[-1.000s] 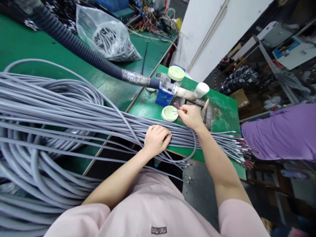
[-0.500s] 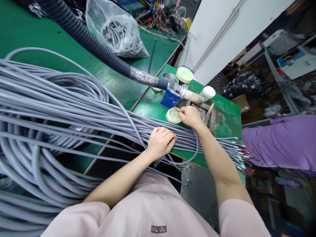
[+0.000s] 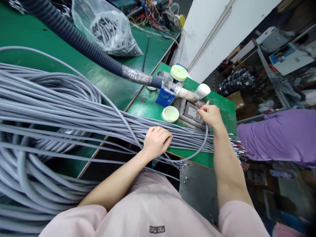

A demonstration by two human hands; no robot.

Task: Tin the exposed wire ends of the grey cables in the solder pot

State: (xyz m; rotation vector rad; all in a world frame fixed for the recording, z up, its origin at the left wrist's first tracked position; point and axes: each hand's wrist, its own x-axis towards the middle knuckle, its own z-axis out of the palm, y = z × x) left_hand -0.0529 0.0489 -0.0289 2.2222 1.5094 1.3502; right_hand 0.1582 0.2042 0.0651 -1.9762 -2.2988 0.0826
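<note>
My right hand [image 3: 211,115] is closed in a pinch on the end of a grey cable [image 3: 204,142]. Its thin stripped wires [image 3: 198,106], some red and blue, point left over a square metal solder pot [image 3: 191,111] with a silvery surface. From the hand the cable curves down in a loop. My left hand [image 3: 157,141] lies on the thick bundle of grey cables [image 3: 133,126], its fingers curled; what is under them is hidden. Between the hands, just beyond the bundle, is a shallow pale green round dish [image 3: 170,114].
A black corrugated hose [image 3: 98,54] crosses above the green table, its pale nozzle [image 3: 189,94] by the pot. Around it are a blue box [image 3: 165,96], a pale green lid [image 3: 179,72] and a white tub [image 3: 203,90]. A person in purple [image 3: 278,136] is at the right.
My right hand has moved right with the cable end, from above the pale green dish to above the solder pot. My left hand stays on the bundle. The view has shifted slightly.
</note>
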